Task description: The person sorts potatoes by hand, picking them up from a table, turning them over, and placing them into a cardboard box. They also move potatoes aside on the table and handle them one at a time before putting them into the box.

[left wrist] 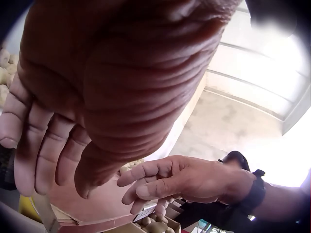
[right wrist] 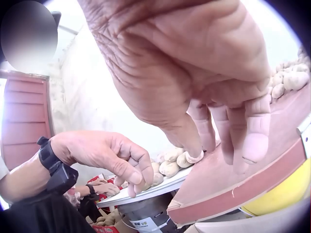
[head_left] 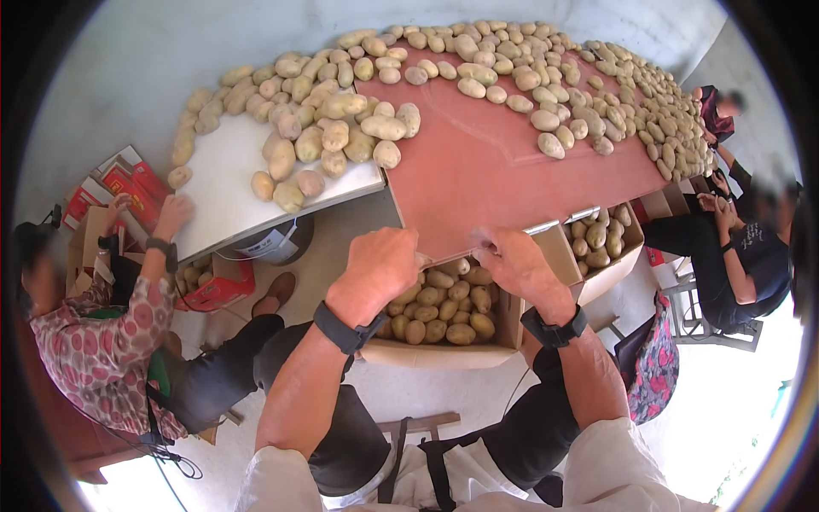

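Observation:
My left hand [head_left: 375, 269] hovers by the near left corner of the red tabletop [head_left: 461, 188]; in the left wrist view its fingers hang down, loosely extended, with nothing in them. My right hand [head_left: 529, 269] is a little to the right, at the same front edge. The right wrist view shows its relaxed fingers [right wrist: 256, 138] above the board, also holding nothing. Below and between both hands sits a cardboard box [head_left: 435, 354] filled with potatoes [head_left: 461, 333]. Loose potatoes [head_left: 384, 128] lie farther back on the tabletop, beyond the reach of both hands.
A white tabletop [head_left: 247, 171] adjoins on the left, with a bucket [head_left: 281, 243] underneath. To the right stands another potato box [head_left: 614, 269]. One person [head_left: 102, 350] sits at left, others [head_left: 742, 247] at right. Potatoes [head_left: 614, 94] heap along the back wall.

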Demonstrator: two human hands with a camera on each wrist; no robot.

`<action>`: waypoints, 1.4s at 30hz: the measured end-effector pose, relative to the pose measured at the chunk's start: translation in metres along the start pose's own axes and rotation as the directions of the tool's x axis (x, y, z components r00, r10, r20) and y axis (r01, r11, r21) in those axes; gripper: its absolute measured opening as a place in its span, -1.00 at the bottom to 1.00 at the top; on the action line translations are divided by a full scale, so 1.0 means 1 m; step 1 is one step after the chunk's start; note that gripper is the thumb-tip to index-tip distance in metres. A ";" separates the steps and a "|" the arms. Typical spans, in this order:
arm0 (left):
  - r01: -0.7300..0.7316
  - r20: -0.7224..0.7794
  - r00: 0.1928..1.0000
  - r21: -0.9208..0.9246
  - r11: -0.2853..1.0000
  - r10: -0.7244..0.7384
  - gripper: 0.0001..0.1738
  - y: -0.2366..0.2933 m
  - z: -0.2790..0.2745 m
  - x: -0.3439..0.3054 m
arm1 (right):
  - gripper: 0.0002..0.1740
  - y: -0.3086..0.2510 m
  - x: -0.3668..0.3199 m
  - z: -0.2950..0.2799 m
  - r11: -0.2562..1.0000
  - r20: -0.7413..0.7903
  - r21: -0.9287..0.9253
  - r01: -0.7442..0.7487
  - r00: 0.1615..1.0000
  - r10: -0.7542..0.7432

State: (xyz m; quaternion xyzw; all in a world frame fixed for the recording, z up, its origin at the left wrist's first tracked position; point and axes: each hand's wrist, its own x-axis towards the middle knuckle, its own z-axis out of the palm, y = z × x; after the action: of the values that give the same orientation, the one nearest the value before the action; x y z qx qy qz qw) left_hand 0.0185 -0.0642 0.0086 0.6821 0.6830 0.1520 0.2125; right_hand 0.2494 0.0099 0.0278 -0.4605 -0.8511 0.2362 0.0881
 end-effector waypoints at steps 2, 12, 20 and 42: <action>0.000 0.012 1.000 0.011 1.000 0.000 -0.81 0.002 0.000 0.000 | -0.61 -0.003 0.004 -0.002 1.000 0.010 -0.007 -0.029 1.000 0.029; -0.028 -0.010 1.000 -0.036 0.999 0.028 -0.78 0.001 -0.008 -0.008 | -0.50 0.023 0.064 0.000 0.994 -0.168 -0.104 -0.009 0.986 -0.009; -0.083 -0.029 0.996 -0.044 0.996 0.082 -0.72 -0.009 -0.019 -0.026 | -0.38 0.059 0.200 -0.032 0.964 -0.177 -0.251 0.085 0.975 -0.132; -0.094 0.104 0.990 0.008 0.996 0.092 -0.78 -0.021 -0.043 0.024 | -0.18 0.144 0.407 -0.096 0.965 -0.322 -0.134 -0.226 0.931 0.173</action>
State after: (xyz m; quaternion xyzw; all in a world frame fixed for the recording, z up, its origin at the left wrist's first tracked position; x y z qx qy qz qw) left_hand -0.0206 -0.0375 0.0338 0.7215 0.6395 0.1218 0.2358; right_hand 0.1636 0.4436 0.0147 -0.5819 -0.7924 0.0963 0.1557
